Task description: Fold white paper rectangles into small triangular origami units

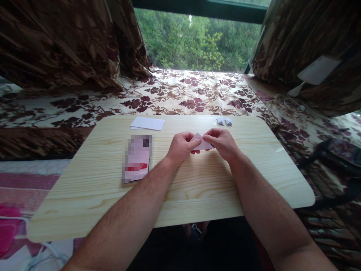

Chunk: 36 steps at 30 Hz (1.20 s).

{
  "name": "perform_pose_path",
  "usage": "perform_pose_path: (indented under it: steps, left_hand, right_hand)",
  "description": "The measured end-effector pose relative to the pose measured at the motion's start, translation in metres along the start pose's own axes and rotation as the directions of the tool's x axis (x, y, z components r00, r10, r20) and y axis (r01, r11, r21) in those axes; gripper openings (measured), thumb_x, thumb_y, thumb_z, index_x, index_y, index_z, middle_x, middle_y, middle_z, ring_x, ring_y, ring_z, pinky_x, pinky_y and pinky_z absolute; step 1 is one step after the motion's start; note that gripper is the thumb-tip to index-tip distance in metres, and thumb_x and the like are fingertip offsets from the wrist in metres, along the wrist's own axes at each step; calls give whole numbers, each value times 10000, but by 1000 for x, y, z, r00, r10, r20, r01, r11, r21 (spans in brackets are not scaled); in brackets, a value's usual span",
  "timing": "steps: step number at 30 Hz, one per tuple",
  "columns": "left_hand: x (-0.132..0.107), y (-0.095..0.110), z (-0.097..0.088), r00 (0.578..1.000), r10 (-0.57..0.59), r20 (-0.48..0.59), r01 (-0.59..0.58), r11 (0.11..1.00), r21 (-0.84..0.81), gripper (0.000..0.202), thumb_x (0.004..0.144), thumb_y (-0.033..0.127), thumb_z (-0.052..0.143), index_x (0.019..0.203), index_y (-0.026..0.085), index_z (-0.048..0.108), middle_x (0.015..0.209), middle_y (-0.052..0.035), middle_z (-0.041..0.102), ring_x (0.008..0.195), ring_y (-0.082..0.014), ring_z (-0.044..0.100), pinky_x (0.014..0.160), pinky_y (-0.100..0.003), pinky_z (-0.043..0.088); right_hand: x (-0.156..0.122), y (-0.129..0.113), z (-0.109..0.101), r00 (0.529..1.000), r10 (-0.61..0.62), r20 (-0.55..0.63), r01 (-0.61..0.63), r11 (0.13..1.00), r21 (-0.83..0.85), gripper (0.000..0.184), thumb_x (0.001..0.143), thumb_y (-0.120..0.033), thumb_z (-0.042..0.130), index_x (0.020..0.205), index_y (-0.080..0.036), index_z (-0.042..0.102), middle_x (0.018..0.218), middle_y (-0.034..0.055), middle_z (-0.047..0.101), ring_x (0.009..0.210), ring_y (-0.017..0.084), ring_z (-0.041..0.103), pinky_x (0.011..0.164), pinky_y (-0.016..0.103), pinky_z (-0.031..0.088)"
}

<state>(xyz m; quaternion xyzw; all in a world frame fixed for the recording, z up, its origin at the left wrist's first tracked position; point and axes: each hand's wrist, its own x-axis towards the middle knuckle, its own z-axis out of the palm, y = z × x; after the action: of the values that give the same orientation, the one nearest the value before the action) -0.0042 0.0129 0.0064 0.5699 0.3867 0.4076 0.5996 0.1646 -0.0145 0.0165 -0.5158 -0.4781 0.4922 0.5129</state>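
Note:
A small piece of folded white paper (202,143) is held just above the table between my two hands. My left hand (182,145) pinches its left side, thumb on top and fingers underneath. On its right side my right hand (221,141) grips it with thumb and forefinger. The paper has a pointed top edge, and parts of it are hidden behind my fingers. Two small folded paper pieces (224,121) sit side by side near the table's far edge, beyond my right hand. A stack of white paper sheets (147,123) lies at the far left.
The light wooden table (197,195) has rounded corners. A phone (137,159), partly blurred out, lies left of my left forearm. Behind the table runs a flower-patterned cloth (191,92) below a window. A white lamp (318,70) stands at the right, above a dark chair (338,158).

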Motion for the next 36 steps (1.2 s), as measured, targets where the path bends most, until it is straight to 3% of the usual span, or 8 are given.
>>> perform_pose_path:
  steps: [5,18,24,29,36]
  left_hand:
    - [2,-3,1,997,20,-68,-25,998,-65,240,723,332,747,723,122,630,583,-29,655,465,-129,608,427,-216,435]
    - [2,-1,0,1000,2,-31,-4,998,-60,244,713,336,748,729,116,644,589,-40,659,473,-138,615,431,-223,437]
    - [2,-1,-1,1000,4,-31,-6,999,-41,268,717,366,746,733,123,635,602,-42,668,485,-134,621,448,-221,448]
    - [-2,1,2,1000,-18,21,17,999,34,277,713,378,755,730,126,642,627,-33,671,503,-133,635,458,-214,470]
    - [-5,1,3,997,-13,72,6,996,93,281,749,401,734,755,129,665,642,-16,656,551,-131,654,497,-210,509]
  right_hand:
    - [-1,-2,-4,999,47,22,-47,999,-9,233,678,-340,801,729,-144,685,641,11,667,554,131,633,512,242,539]
    - [0,-3,-7,997,66,42,-66,998,-7,244,669,-331,815,721,-141,672,623,5,653,536,129,635,503,235,542]
    - [-1,-4,-5,996,78,51,-79,997,15,273,684,-397,798,720,-161,666,643,-2,645,571,128,614,536,253,533]
    - [0,-2,-5,1000,-1,30,1,1000,7,253,724,-396,768,735,-157,685,622,-19,612,556,100,540,517,223,430]
    - [0,-1,-6,996,20,83,-25,998,60,242,688,-358,796,719,-151,675,607,-27,610,525,85,499,501,220,345]
